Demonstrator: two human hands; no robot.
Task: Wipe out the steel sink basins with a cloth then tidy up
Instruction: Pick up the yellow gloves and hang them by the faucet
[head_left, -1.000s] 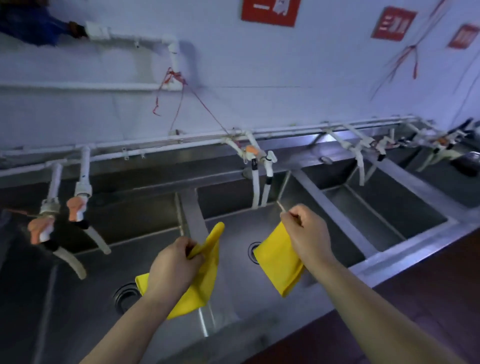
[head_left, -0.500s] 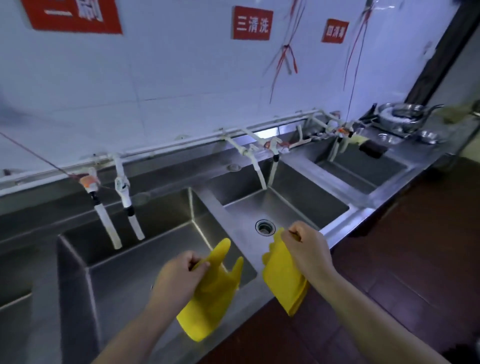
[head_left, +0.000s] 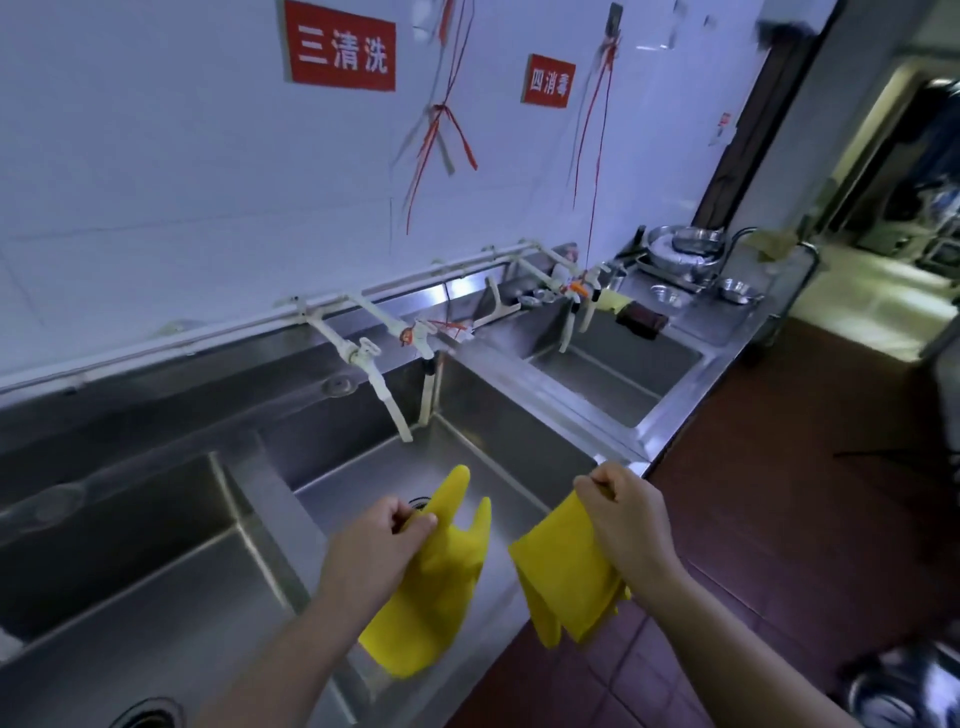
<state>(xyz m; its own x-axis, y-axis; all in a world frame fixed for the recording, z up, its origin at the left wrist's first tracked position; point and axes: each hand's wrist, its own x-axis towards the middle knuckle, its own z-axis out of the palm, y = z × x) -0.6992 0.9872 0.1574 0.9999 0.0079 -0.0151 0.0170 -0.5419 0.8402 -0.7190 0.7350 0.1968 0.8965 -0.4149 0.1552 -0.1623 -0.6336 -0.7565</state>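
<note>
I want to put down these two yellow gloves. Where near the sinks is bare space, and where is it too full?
Free: the steel divider between the middle basin and the far basin, and both basin floors. Crowded: the end counter, with steel bowls and a dark sponge. The left hand and right hand each hold a glove.

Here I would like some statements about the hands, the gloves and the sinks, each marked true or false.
1. Each hand holds one yellow glove. True: left hand with left glove, right hand with right glove.
2. The gloves are worn on the hands. False: both hands are bare and only grip them.
3. Water runs from the taps. False: no stream is visible.
4. Steel bowls stand at the far right end of the counter. True.
</note>
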